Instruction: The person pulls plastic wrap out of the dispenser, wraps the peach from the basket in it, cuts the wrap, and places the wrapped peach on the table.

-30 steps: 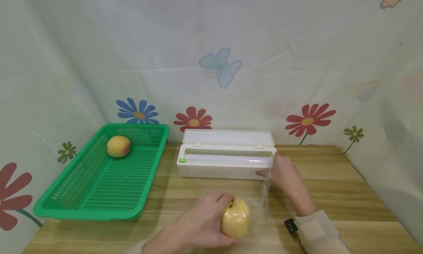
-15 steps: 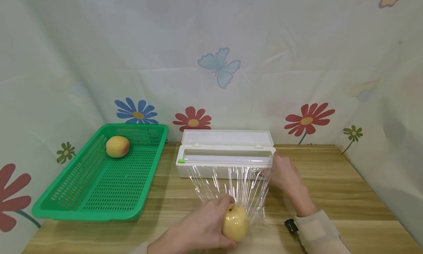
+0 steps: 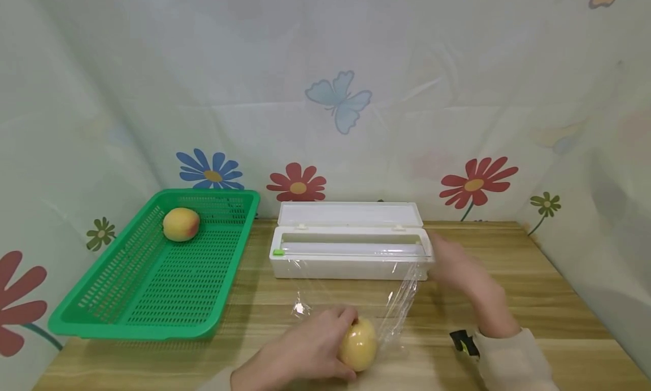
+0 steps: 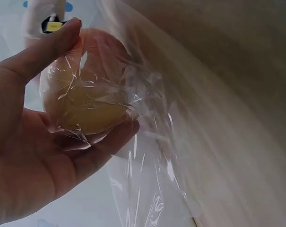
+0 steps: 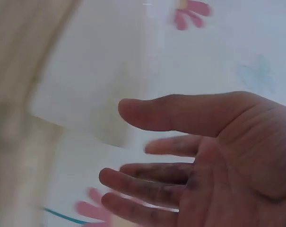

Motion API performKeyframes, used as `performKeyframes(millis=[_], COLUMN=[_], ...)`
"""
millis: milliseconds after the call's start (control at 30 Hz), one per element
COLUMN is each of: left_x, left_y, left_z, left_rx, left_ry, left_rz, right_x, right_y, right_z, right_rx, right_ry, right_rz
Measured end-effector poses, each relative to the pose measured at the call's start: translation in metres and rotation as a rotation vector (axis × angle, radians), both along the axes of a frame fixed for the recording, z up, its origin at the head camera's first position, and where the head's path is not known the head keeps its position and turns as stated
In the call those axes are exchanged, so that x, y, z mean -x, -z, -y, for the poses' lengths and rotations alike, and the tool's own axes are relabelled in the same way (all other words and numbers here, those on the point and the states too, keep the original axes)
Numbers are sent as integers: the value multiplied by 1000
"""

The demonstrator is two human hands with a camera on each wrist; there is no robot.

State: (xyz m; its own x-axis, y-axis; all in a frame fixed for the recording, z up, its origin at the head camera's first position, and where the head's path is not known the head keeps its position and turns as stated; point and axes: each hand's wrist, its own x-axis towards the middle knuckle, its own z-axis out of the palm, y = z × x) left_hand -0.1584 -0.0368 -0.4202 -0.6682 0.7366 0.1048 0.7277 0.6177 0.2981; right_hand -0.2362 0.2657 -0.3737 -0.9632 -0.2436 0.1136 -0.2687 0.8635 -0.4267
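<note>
My left hand [image 3: 310, 343] grips a yellow peach [image 3: 359, 346] with a pink blush, low over the front of the table. Clear cling film [image 4: 152, 189] covers the peach in the left wrist view, wrinkled and glossy. From there the film stretches back to a white cling film dispenser [image 3: 351, 269], whose lid [image 3: 351, 214] stands raised and whose roll [image 3: 351, 248] shows inside. Just off the dispenser's right end is my right hand [image 3: 455, 264], blurred in the head view. In the right wrist view its fingers [image 5: 143, 187] are extended and hold nothing.
A green plastic basket [image 3: 132, 330] stands on the left, with another peach [image 3: 181, 224] at its back. A green slider [image 3: 278, 252] sits at the dispenser's left end. Behind the wooden table [image 3: 508, 278] hangs a flowered curtain [image 3: 351, 153].
The film now spans from dispenser to peach, after being gathered at the right. My right hand has let go of the dispenser's right end and moved rightward. The left hand, still holding the peach, shifted slightly.
</note>
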Motion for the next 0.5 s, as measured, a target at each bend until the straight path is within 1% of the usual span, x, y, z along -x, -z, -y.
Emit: performKeyframes(millis=[67, 133, 233, 300, 367, 433, 500], left_x=[1, 1, 2, 3, 4, 6, 7], left_y=[-2, -4, -6, -8, -9, -9, -9], left_z=[0, 0, 0, 1, 1, 2, 3], left_rx=[31, 53, 73, 69, 61, 55, 55], left_ry=[-8, -23, -55, -65, -63, -55, -48], left_rz=[-14, -9, 4, 11, 7, -1, -7], right_x=[-10, -22, -43, -57, -69, -77, -82], right_y=[-11, -19, -25, -24, -18, -11, -2], right_z=[2, 10, 27, 40, 51, 59, 65], right_rx=[-51, -99, -172, -187, -198, -202, -198], right_ry=[-5, -32, -114, -177, -244, -301, -352], right_rz=[-32, -70, -119, -110, -82, -36, 6])
